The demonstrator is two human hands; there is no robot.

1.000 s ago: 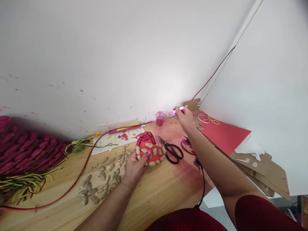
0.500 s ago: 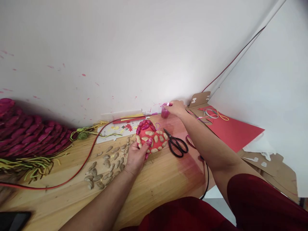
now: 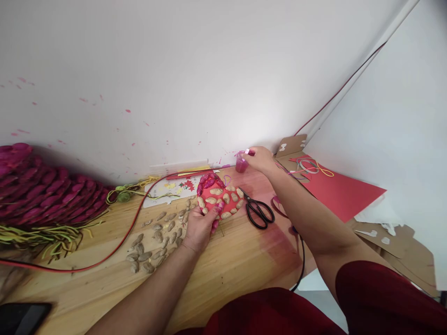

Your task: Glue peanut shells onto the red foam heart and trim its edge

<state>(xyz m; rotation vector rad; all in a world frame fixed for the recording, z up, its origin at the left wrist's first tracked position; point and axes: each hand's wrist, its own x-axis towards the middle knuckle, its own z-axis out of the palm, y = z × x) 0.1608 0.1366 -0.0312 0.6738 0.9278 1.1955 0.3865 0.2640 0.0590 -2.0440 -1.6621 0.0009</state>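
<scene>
My left hand point(image 3: 199, 225) grips the near edge of a red heart-shaped piece point(image 3: 219, 197) studded with peanut shells, some painted pink along its top. My right hand point(image 3: 259, 159) reaches to the back of the wooden table point(image 3: 226, 270) and pinches a thin pink brush point(image 3: 248, 152) whose tip is at a small cup of pink paint point(image 3: 241, 164). Loose peanut shells point(image 3: 157, 242) lie to the left of my left hand. Black scissors point(image 3: 259, 211) lie just right of the heart.
A red cable point(image 3: 115, 242) snakes across the table. Pink painted shells with green and yellow strings point(image 3: 45, 200) pile at the left. Red paper point(image 3: 342, 193) and cardboard pieces point(image 3: 401, 246) lie at the right. A sticker sheet point(image 3: 174, 188) rests by the paint-spattered wall. A dark phone point(image 3: 21, 316) sits at the bottom left.
My right hand has moved left and down with the brush, from above the table's back corner to the paint cup. My left hand keeps hold of the heart.
</scene>
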